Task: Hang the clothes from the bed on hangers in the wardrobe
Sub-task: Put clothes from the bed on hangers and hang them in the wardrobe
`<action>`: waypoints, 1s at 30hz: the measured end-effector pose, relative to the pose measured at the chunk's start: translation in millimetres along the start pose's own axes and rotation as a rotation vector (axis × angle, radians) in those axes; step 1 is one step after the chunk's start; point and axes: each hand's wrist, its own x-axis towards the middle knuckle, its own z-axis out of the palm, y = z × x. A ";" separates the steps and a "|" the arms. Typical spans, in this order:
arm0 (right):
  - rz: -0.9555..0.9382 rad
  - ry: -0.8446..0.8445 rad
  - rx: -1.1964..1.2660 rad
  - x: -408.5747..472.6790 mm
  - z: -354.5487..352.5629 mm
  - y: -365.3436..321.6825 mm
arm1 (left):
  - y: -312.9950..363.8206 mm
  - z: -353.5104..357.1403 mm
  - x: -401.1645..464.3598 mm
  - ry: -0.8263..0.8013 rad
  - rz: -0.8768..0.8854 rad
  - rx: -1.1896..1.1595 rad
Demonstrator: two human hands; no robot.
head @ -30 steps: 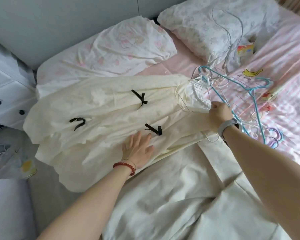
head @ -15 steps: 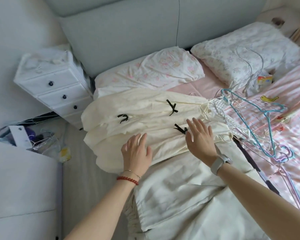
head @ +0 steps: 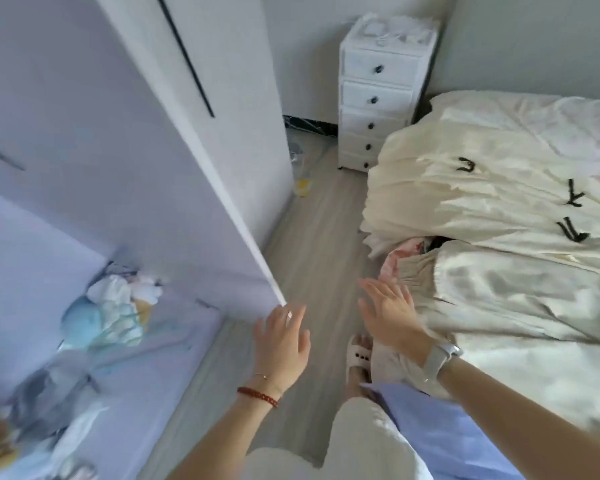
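Clothes (head: pixel 492 202) lay on the bed (head: pixel 534 375) at the right of the head view: a cream dress with black bows spread far along the edge, its hem hanging over the side, and a second pale garment (head: pixel 499 299) bunched just near of it. No hanger showed anywhere in this view.

Neither hand held anything. The left hand (head: pixel 281 344) hung over the floor (head: pixel 312 244) with fingers straight and spread, its fingertips close to the near corner of the open wardrobe door (head: pixel 173 188); whether they touched the door edge could not be told. The right hand (head: pixel 390 315) was likewise released, fingers splayed, just beside the bed's edge and near the bunched garment, but seemingly apart from it. A slippered foot (head: pixel 359 355) stood on the floor between the hands.

Inside the wardrobe (head: pixel 49 237) at the left, blurred folded things lay on a shelf; no rail was visible. A white drawer unit (head: pixel 378 98) stood far off against the wall.

As a judgement, the step in hand looked like a turn from bed toward wardrobe with empty hands, so nothing was yet hung. The next move would call for fetching a hanger, or opening the door wider with the left hand, then returning to the dress and threading the hanger through its neckline.
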 end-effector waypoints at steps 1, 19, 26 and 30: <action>-0.085 -0.032 -0.029 -5.8 11.8 -24.9 | -25.0 -8.0 -23.9 0.019 -0.085 0.018; -1.005 -0.291 -0.076 -21.8 161.7 -455.4 | -303.9 -153.5 -300.3 0.655 -1.132 0.060; -1.159 -0.376 0.082 -4.7 169.7 -613.7 | -395.4 -258.4 -337.4 0.925 -1.265 0.185; -1.253 -0.452 0.235 -19.1 162.9 -698.7 | -419.7 -299.2 -354.2 1.054 -1.329 0.202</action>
